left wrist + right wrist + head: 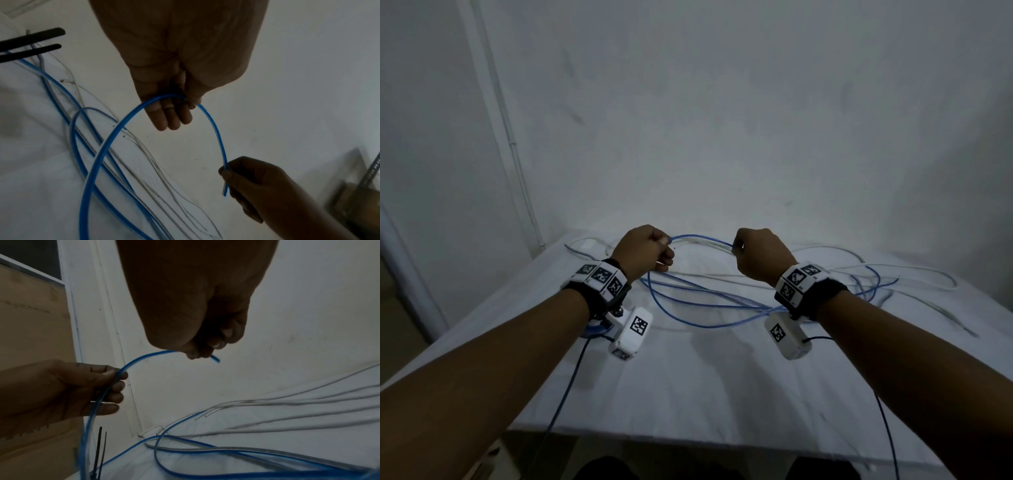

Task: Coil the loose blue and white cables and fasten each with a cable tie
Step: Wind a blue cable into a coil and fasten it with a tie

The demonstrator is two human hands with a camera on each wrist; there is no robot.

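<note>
Spreading under both raised hands, a white-covered desk point(688, 394) meets a bare pale wall point(722, 102), where the left hand point(643, 251) and the right hand point(760, 255) each pinch the blue cable point(702, 237) arching between them, white cables point(914, 272) trailing rightward, dim and tangled, ends indistinct.

blue cable point(705, 322) hidden under wrists
</note>
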